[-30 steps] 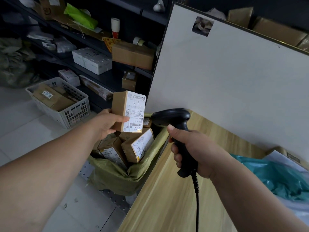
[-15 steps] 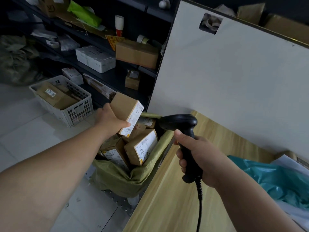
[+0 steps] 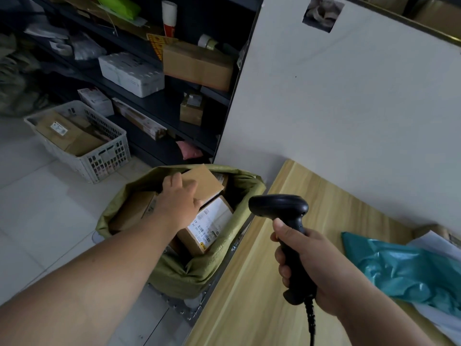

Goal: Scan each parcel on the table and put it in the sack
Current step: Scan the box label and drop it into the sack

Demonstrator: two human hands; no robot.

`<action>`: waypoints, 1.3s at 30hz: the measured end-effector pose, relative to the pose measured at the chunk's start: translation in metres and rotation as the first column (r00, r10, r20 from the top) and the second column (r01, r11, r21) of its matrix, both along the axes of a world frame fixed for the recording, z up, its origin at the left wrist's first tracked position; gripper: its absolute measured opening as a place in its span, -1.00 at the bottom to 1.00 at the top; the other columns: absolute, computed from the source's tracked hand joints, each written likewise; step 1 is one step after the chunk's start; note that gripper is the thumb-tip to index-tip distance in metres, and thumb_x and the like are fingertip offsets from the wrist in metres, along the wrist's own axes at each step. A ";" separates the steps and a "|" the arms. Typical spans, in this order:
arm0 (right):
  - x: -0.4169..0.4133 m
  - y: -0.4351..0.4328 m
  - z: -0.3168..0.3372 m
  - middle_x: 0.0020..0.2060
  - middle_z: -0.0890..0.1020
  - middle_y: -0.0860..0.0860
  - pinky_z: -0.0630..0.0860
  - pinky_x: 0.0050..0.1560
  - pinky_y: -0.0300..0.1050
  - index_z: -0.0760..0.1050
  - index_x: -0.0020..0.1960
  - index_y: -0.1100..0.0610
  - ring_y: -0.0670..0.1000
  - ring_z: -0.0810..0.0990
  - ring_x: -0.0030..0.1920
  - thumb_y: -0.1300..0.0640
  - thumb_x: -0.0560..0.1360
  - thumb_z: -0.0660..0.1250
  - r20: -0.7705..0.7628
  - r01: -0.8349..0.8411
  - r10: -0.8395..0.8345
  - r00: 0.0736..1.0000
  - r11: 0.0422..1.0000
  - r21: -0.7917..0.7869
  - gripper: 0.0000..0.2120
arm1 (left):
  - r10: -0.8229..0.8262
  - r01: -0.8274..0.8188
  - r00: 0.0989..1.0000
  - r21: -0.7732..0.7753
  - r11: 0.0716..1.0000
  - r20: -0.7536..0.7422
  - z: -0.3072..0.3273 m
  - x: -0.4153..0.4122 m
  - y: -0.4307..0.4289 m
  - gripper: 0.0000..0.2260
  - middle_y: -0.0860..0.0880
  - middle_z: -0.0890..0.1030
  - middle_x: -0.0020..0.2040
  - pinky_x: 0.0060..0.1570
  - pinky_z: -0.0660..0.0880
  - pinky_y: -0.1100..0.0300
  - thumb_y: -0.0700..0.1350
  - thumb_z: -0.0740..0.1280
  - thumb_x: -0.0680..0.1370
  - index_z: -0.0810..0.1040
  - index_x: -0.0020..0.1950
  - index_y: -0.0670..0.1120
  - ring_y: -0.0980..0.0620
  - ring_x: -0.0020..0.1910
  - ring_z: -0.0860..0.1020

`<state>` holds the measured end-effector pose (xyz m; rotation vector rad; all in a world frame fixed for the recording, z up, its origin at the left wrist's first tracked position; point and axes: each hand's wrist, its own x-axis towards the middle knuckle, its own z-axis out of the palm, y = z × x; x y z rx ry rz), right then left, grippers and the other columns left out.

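Note:
A green woven sack (image 3: 179,275) stands open on the floor beside the wooden table (image 3: 252,295). My left hand (image 3: 178,199) reaches into its mouth and rests on a small cardboard parcel (image 3: 208,182) lying on top of the other boxes; its label faces away. Just below it lies another labelled box (image 3: 208,227). My right hand (image 3: 316,268) grips a black corded barcode scanner (image 3: 282,208) over the table, its head turned toward the sack. A teal plastic mailer (image 3: 409,268) and a white one (image 3: 439,318) lie at the table's right.
A white panel (image 3: 349,108) stands upright behind the table. Dark shelving (image 3: 159,101) at the back left holds cardboard boxes and a white foam box (image 3: 132,73). A white plastic basket (image 3: 99,163) with parcels sits on the tiled floor left of the sack.
My left hand has swung the small parcel down from in front of the scanner into the sack's mouth. The scanner hand has stayed over the table.

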<state>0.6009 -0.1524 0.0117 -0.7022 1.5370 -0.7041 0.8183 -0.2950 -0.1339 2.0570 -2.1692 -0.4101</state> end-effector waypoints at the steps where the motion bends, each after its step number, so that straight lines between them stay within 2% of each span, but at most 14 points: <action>1: -0.001 0.000 0.000 -0.39 0.51 0.06 0.38 -0.42 -0.09 0.49 0.12 0.21 0.01 0.43 -0.47 -0.24 0.21 0.48 -0.003 -0.003 0.003 1.000 1.000 0.000 -0.32 | 0.007 -0.006 1.000 0.055 0.998 -0.024 -0.001 0.001 -0.004 -0.53 -0.13 0.03 0.49 0.25 0.38 -0.07 0.10 0.19 0.58 0.19 0.46 0.06 -0.18 0.47 -0.02; 6: 0.000 0.000 -0.001 -0.39 0.51 0.07 0.37 -0.42 -0.07 0.48 0.12 0.22 0.02 0.43 -0.46 -0.23 0.23 0.48 0.003 -0.008 0.008 1.000 1.000 -0.003 -0.34 | 0.014 -0.016 1.000 0.238 0.971 0.010 -0.005 0.002 -0.016 -0.46 -0.08 -0.18 0.57 0.39 0.21 -0.15 0.11 0.11 0.62 -0.03 0.55 0.13 -0.18 0.53 -0.21; 9: -0.003 0.002 -0.002 -0.40 0.51 0.06 0.39 -0.43 -0.09 0.48 0.12 0.22 0.00 0.44 -0.46 -0.21 0.31 0.46 -0.019 -0.006 0.006 1.000 1.000 -0.005 -0.39 | -0.031 0.013 0.997 0.233 0.972 0.071 -0.002 0.003 -0.018 -0.44 -0.08 -0.17 0.58 0.44 -0.04 -0.22 0.20 0.06 0.60 -0.08 0.55 0.16 -0.20 0.52 -0.22; 11: -0.007 0.004 -0.001 -0.40 0.52 0.05 0.43 -0.44 -0.12 0.49 0.11 0.22 -0.01 0.45 -0.46 -0.22 0.31 0.45 -0.032 0.000 -0.001 0.999 1.000 -0.020 -0.41 | -0.034 0.016 0.995 0.189 0.982 0.097 0.004 0.006 -0.017 -0.40 -0.07 -0.14 0.58 0.43 -0.12 -0.23 0.26 0.04 0.58 -0.08 0.55 0.14 -0.19 0.53 -0.22; 16: -0.018 0.015 0.004 -0.40 0.53 0.04 0.42 -0.46 -0.15 0.51 0.07 0.18 -0.01 0.46 -0.46 -0.16 0.47 0.42 -0.027 0.025 -0.026 0.999 0.999 -0.026 -0.57 | -0.071 0.058 0.992 0.118 0.991 0.106 0.018 0.005 -0.005 -0.35 -0.05 -0.08 0.58 0.43 -0.12 -0.22 0.28 0.08 0.56 -0.06 0.56 0.09 -0.16 0.54 -0.17; 23: -0.055 0.050 0.012 -0.41 0.52 0.02 0.41 -0.44 -0.11 0.49 0.11 0.20 0.00 0.45 -0.46 -0.14 0.51 0.41 -0.038 0.103 -0.106 0.994 0.993 -0.060 -0.58 | -0.209 0.206 0.974 0.037 0.978 0.084 0.048 -0.036 0.027 -0.35 -0.06 -0.03 0.58 0.46 -0.05 -0.16 0.27 0.08 0.57 -0.04 0.57 0.06 -0.12 0.55 -0.10; 27: -0.102 0.084 0.013 -0.41 0.52 0.03 0.39 -0.44 -0.09 0.48 0.11 0.23 0.00 0.44 -0.46 -0.13 0.51 0.41 -0.074 0.208 -0.214 0.974 0.975 -0.083 -0.57 | -0.374 0.374 0.927 -0.002 0.927 0.026 0.065 -0.104 0.056 -0.36 -0.07 0.01 0.58 0.47 -0.04 -0.08 0.24 0.09 0.58 -0.02 0.57 0.02 -0.08 0.55 -0.06; 32: -0.175 0.131 0.008 -0.44 0.51 0.03 0.36 -0.45 -0.10 0.44 -0.05 0.15 0.02 0.43 -0.49 -0.12 0.51 0.41 -0.066 0.342 -0.351 0.934 0.933 -0.112 -0.65 | -0.551 0.551 0.834 -0.050 0.833 0.008 0.083 -0.209 0.094 -0.34 -0.10 0.20 0.53 0.44 0.10 -0.01 0.23 0.17 0.55 0.10 0.55 -0.06 -0.07 0.51 0.13; 39: -0.275 0.184 -0.015 -0.47 0.48 0.03 0.36 -0.47 -0.12 0.43 -0.10 0.13 0.03 0.39 -0.54 -0.11 0.49 0.43 -0.015 0.518 -0.524 0.851 0.845 -0.135 -0.67 | -0.677 0.678 0.735 -0.033 0.734 0.038 0.066 -0.348 0.151 -0.28 -0.12 0.21 0.52 0.43 0.11 0.05 0.22 0.26 0.50 0.09 0.55 -0.05 -0.06 0.49 0.17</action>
